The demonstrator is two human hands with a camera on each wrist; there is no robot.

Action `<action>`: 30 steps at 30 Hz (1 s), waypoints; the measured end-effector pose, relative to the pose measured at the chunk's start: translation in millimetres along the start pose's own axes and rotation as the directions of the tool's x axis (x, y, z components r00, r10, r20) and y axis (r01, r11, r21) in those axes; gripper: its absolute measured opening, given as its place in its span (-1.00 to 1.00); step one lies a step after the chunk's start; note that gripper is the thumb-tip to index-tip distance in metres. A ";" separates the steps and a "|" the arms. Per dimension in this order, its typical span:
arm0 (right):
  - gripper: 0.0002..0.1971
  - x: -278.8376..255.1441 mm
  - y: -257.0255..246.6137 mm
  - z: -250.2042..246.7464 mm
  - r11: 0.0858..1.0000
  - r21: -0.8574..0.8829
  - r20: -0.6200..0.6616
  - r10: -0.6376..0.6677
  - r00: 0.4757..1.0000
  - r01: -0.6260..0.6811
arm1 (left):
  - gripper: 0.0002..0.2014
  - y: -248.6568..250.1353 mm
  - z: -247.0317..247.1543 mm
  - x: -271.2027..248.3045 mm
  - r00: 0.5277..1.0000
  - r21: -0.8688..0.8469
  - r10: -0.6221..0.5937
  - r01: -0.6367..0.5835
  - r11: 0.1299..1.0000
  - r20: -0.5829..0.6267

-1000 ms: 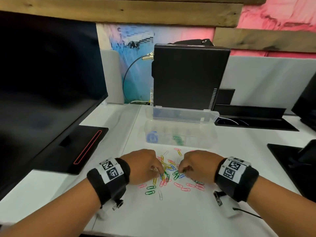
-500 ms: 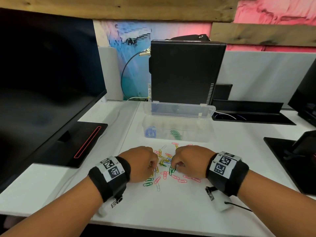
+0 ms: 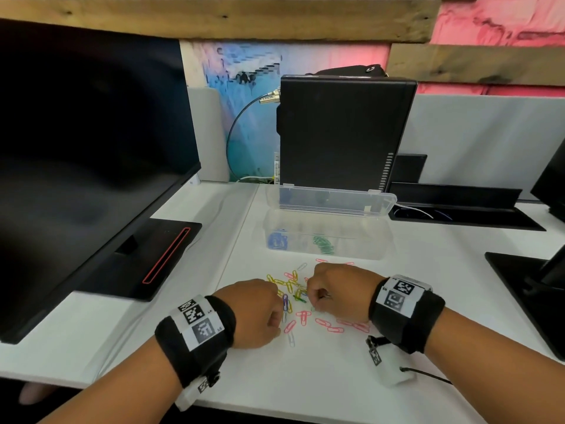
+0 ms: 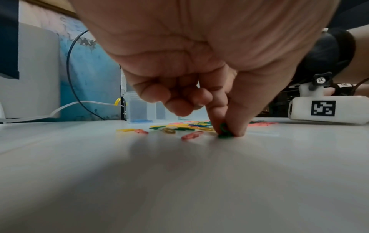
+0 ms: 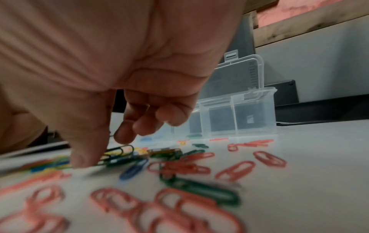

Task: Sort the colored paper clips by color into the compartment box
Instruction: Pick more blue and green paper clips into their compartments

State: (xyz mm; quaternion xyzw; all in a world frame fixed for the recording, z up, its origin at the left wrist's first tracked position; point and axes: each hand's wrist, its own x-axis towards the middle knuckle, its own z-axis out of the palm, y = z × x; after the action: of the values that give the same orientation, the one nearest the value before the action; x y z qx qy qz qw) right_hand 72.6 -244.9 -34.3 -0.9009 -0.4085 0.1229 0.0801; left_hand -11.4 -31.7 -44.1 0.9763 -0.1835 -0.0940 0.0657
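Note:
Loose paper clips [image 3: 293, 289] in pink, yellow, green, blue and white lie scattered on the white desk between my hands. My left hand [image 3: 279, 324] pinches a green clip [image 4: 224, 130] between thumb and index finger, pressed against the desk. My right hand [image 3: 312, 296] has its thumb down on dark green clips [image 5: 117, 156]; one clip end tilts up under the index finger [image 5: 123, 135]. Behind the pile stands the clear compartment box [image 3: 379, 240] with its lid up. It holds blue clips [image 3: 277, 240] at the left and green clips [image 3: 323, 244] in a compartment further right.
A large dark monitor [image 3: 91, 148] and its base [image 3: 146, 258] fill the left side. A black computer case [image 3: 342, 133] stands behind the box, with a black cable tray [image 3: 458, 206] to its right. Another monitor stand [image 3: 535, 295] sits at the right edge.
Both hands have drawn closer together over the pile. My left hand has come back onto the green clips at the pile's near left side and now pinches one.

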 end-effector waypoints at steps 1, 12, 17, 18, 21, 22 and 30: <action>-0.92 -1.6 2.1 -2.1 0.998 0.058 -0.039 0.015 0.999 -0.013 | -0.88 -1.1 0.9 -0.2 1.000 -0.003 0.009 -0.010 1.000 -0.017; -0.73 -35.5 25.1 -15.1 -0.217 0.976 0.083 0.422 0.903 0.012 | -0.76 -26.3 -24.5 -11.0 0.956 -0.737 -0.286 0.146 0.660 -0.066; -0.90 -35.2 37.2 -6.7 -0.171 0.977 0.195 0.477 0.857 -0.127 | -0.79 -33.0 -33.4 -16.5 0.955 -0.824 -0.291 0.207 0.528 0.054; -0.92 -32.8 36.2 -6.6 -0.006 0.983 0.162 0.483 0.861 -0.182 | -0.82 -29.2 -32.2 -16.1 0.970 -0.719 -0.240 0.197 0.666 0.044; -0.91 -26.4 20.5 -12.6 0.740 0.599 0.025 0.366 0.930 -0.307 | -0.81 -9.6 -24.4 -11.5 0.995 -0.152 -0.052 0.064 0.986 0.079; -0.91 -23.3 14.3 -14.8 0.876 0.397 0.031 0.285 0.958 -0.273 | -0.76 -3.3 -22.8 -8.9 0.992 -0.035 -0.043 0.047 0.998 0.115; -0.82 2.8 -7.6 -18.5 0.976 -0.125 0.050 0.186 0.981 -0.178 | -0.76 16.5 -11.7 3.1 0.976 0.281 -0.052 -0.010 0.960 0.213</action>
State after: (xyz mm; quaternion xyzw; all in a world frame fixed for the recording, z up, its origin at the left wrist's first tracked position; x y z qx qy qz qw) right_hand 74.2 -238.6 -15.2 -0.9335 -0.3331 0.1324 0.0017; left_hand -11.9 -47.0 -30.4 0.9614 -0.1905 -0.1744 -0.0951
